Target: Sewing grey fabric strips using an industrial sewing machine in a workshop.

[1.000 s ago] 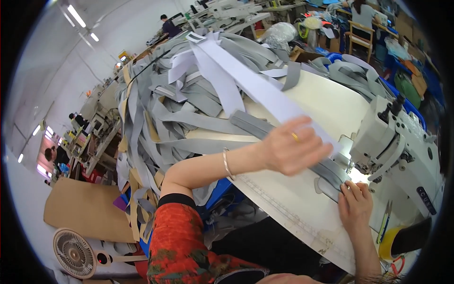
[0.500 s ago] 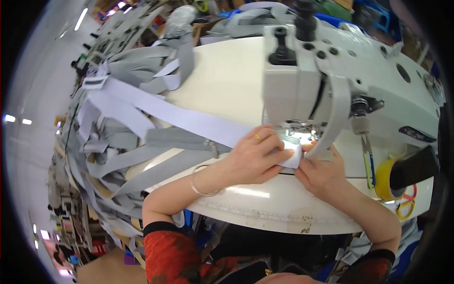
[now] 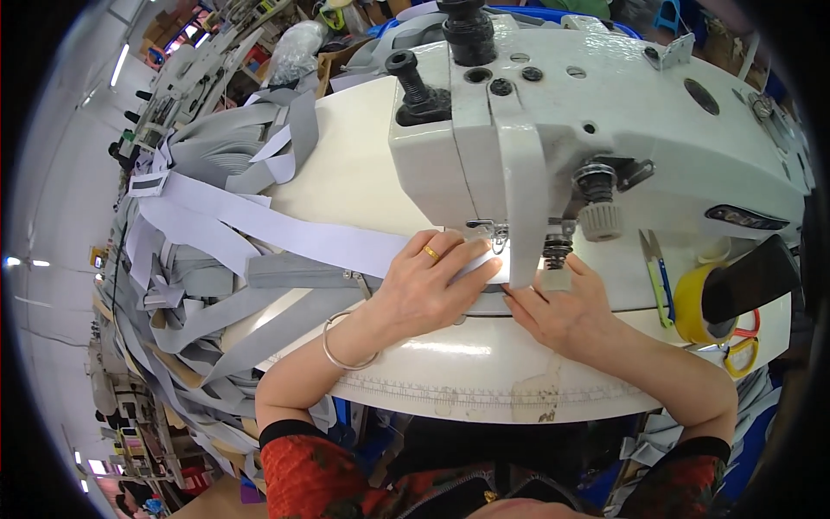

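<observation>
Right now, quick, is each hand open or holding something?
Left hand: fingers bent on white strap; pinch can't be told.
Right hand: partly hidden by sewing machine; can't tell.

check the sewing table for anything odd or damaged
A brownish stain with dark specks marks the table near its front edge, closer to the person than the right hand; it looks odd against the pale surface.

The cream tabletop (image 3: pixel 354 130), ruler-marked and stained along its curved near edge, carries the white sewing machine (image 3: pixel 631 112), grey straps (image 3: pixel 216 143) heaped across its left end, and, rightward, green-and-blue snips (image 3: pixel 657 290), a yellow roll (image 3: pixel 692 303) and red-and-yellow-handled scissors (image 3: pixel 741 357).
</observation>
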